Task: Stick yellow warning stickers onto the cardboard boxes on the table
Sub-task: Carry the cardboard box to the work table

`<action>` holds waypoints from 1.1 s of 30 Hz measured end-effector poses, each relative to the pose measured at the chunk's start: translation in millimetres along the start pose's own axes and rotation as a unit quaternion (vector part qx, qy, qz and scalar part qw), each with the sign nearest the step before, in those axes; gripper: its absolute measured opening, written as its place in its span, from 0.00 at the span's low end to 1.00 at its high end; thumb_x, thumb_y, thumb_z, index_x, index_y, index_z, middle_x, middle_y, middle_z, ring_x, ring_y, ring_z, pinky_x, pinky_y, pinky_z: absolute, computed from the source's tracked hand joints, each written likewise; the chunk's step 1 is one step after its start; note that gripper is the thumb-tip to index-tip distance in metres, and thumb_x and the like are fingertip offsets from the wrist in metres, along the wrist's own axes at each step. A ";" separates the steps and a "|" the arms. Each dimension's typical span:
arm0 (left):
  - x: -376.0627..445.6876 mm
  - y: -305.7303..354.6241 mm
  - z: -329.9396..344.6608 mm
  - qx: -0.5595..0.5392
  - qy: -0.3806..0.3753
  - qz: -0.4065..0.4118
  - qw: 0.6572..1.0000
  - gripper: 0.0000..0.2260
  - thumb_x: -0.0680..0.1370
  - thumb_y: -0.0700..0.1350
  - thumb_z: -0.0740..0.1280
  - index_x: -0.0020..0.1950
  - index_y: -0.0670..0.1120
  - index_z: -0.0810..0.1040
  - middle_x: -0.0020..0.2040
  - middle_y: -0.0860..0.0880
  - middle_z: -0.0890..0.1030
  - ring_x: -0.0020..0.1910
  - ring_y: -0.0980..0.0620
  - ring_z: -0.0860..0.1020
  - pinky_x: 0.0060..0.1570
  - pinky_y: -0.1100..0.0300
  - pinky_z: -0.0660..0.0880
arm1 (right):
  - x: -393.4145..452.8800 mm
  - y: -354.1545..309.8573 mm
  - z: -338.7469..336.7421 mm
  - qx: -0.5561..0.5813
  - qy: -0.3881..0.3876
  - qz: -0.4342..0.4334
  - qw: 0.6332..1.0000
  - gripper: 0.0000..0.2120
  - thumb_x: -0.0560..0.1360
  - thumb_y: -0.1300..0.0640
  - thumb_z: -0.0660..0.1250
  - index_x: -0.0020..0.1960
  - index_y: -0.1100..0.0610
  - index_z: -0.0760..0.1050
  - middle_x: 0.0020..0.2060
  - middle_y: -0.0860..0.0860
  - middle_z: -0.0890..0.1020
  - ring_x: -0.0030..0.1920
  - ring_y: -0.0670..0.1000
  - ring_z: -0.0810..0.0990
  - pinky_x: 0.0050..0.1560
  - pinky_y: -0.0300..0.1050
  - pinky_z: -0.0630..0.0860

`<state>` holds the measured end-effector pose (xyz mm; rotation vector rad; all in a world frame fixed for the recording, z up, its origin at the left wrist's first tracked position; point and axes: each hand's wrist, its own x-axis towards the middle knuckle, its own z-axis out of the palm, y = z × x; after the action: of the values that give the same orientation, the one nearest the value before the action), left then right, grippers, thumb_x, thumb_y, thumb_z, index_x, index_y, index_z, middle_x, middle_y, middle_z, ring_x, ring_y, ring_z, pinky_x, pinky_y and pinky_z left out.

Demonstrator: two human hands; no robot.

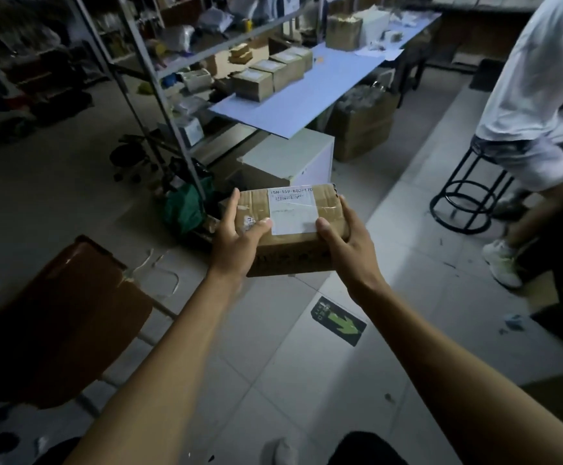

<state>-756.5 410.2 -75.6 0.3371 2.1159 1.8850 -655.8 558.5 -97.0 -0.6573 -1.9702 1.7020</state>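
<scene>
**Box held in both hands above floor**

Taped brown cardboard box, rectangular w/ glossy tape & white paper label, held mid-air over pale tiled floor. Left hand grips left end, thumb on top; right hand grips right end likewise. Fingers underneath hidden. Label print mostly unreadable. More boxes on blue table beyond, dim.

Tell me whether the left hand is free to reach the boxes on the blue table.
Probably not: the left hand and right hand both grip a cardboard box, and the table lies well beyond.
</scene>
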 end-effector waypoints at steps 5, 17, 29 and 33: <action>60.4 -8.1 20.7 -0.002 -0.039 -0.011 0.999 0.34 0.77 0.40 0.69 0.80 0.55 0.58 0.68 0.51 0.74 0.63 0.53 0.76 0.62 0.52 0.77 | 47.8 14.5 -2.4 -0.079 0.037 -0.002 0.996 0.31 0.79 0.43 0.64 0.79 0.45 0.57 0.68 0.50 0.73 0.62 0.52 0.74 0.61 0.51 0.78; 256.3 -3.2 155.1 0.021 -0.081 -0.026 0.996 0.33 0.78 0.42 0.69 0.79 0.56 0.59 0.63 0.52 0.76 0.62 0.50 0.78 0.59 0.48 0.79 | 261.5 60.1 -67.0 -0.152 0.077 0.009 0.985 0.34 0.78 0.39 0.63 0.80 0.48 0.56 0.67 0.53 0.75 0.60 0.53 0.76 0.61 0.54 0.78; 438.0 4.5 280.4 0.014 -0.092 -0.045 0.995 0.32 0.79 0.44 0.69 0.79 0.57 0.58 0.61 0.58 0.74 0.61 0.54 0.76 0.60 0.53 0.79 | 467.9 74.3 -131.0 -0.141 0.086 0.038 0.986 0.31 0.80 0.45 0.65 0.79 0.49 0.59 0.69 0.48 0.75 0.63 0.47 0.73 0.59 0.37 0.68; 514.2 -0.3 319.7 0.030 -0.098 -0.041 0.994 0.31 0.79 0.47 0.68 0.78 0.58 0.58 0.56 0.64 0.72 0.61 0.55 0.75 0.60 0.53 0.78 | 548.6 86.7 -141.5 -0.143 0.094 0.051 0.984 0.31 0.79 0.46 0.65 0.79 0.48 0.59 0.68 0.46 0.74 0.60 0.42 0.69 0.59 0.36 0.66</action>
<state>-1119.4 890.7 -138.9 0.4226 2.0268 1.6713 -993.2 1019.0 -147.8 -0.9970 -2.0913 1.3654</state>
